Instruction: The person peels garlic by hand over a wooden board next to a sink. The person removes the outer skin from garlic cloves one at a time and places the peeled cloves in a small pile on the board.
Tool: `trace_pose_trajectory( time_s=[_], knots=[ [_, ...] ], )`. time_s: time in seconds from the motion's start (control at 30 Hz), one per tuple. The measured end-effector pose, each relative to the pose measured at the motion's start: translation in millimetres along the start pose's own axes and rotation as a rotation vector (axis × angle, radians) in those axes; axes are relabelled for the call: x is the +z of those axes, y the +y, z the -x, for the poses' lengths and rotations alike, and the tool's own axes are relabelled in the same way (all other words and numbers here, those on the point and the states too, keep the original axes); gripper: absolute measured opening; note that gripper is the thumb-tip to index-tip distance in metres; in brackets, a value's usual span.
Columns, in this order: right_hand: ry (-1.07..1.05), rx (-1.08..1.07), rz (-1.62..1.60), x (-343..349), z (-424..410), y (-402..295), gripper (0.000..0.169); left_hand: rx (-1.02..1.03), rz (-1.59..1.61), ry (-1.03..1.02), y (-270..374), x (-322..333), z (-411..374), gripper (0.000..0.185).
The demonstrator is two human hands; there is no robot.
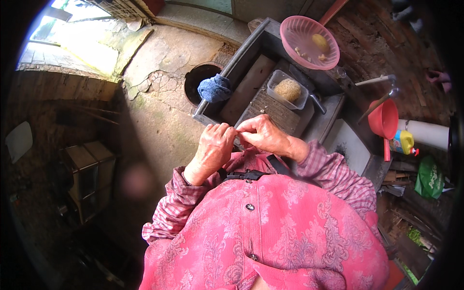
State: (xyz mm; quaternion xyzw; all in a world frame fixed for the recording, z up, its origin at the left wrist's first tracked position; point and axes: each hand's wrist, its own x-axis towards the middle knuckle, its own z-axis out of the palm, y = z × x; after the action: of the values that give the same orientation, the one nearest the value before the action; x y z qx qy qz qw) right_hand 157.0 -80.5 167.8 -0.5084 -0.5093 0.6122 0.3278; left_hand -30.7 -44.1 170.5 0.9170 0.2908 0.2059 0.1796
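Note:
My left hand and my right hand meet at the fingertips in front of my pink shirt, at the near edge of the sink. The fingers of both are bent; whether something small lies between them is too small to tell. Beyond them, a wooden board lies across the stone sink, with small pale bits on it. A clear plastic container on the board holds a round, tan, rough-surfaced lump. Beside it is a knife, its handle towards me.
A pink plastic basket with a yellowish, potato-like item and pale pieces rests on the sink's far corner. A blue cloth hangs on the left rim. At right are a tap, a red dipper and a yellow detergent bottle.

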Motion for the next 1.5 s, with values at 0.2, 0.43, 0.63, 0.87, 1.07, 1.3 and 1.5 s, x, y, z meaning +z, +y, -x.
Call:
trace_pose_trajectory(
  time_s=[0.2,0.43,0.63,0.87,1.07,1.3,1.5],
  knots=[
    [-0.125,0.145,-0.339,-9,1,4,0.017,-0.274,0.541,0.032,-6,0,6,0.011],
    [-0.113,0.195,-0.379,-16,4,2,0.021,-0.481,0.844,-0.003,-13,7,13,0.012],
    [-0.085,0.157,-0.246,-11,2,-9,0.019,-0.278,0.561,0.032,-10,1,7,0.01],
    [-0.105,-0.008,0.077,-12,-2,-7,0.017,-0.025,0.163,-0.07,-2,-8,-3,0.007],
    [-0.178,-0.011,0.133,-14,-2,-7,0.015,-0.022,0.237,-0.139,-4,-12,-3,0.006],
    [-0.216,0.1,-0.094,-12,0,0,0.016,-0.045,0.378,-0.146,-7,-12,-1,0.007],
    [-0.287,0.206,-0.326,-15,2,4,0.019,-0.162,0.585,-0.147,-8,-13,0,0.008]
  ],
)
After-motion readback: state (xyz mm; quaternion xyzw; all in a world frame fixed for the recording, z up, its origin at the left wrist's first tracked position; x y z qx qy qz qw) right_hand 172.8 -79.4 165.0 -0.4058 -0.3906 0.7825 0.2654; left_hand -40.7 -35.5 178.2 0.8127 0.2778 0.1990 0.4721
